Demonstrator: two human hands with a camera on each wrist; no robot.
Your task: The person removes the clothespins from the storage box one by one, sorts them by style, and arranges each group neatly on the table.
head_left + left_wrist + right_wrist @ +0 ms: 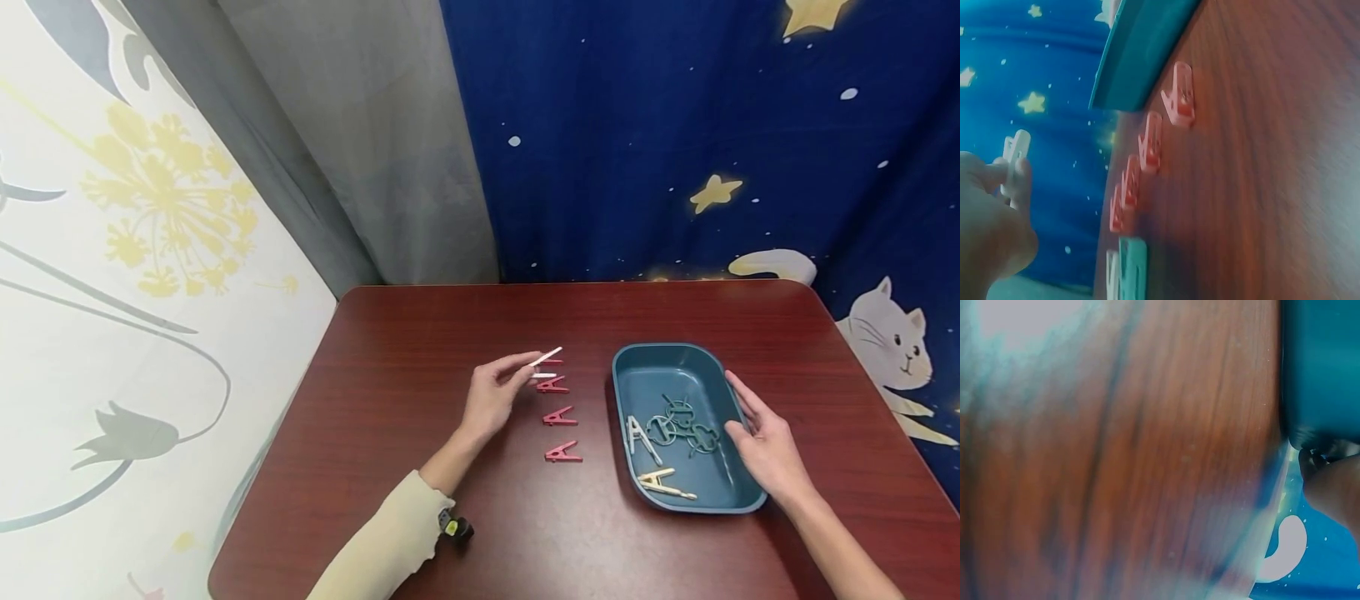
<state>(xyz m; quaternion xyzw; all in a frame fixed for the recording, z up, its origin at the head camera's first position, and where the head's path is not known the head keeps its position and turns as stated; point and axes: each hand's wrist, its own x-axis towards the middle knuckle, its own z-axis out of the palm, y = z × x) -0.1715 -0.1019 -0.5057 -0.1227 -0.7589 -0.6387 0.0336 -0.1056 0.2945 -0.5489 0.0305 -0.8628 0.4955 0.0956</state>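
My left hand (491, 398) pinches a white clothespin (1017, 153) between thumb and fingers, raised above the table. Several red clothespins (558, 417) lie in a column to the right of that hand. In the left wrist view, a green clothespin (1133, 269) and another white clothespin (1112, 275) lie side by side; my hand mostly covers that spot in the head view. With my right hand (772, 450) I hold the right rim of a blue-grey tray (746, 506). Inside it are a white clothespin (642, 440), a cream clothespin (663, 483) and tangled green ring-shaped pieces (681, 429).
Everything stands on a dark red wooden table (420, 333). Behind it hang a grey curtain (375, 125) and a blue starry curtain (637, 167). A white patterned wall (112, 350) borders the left side.
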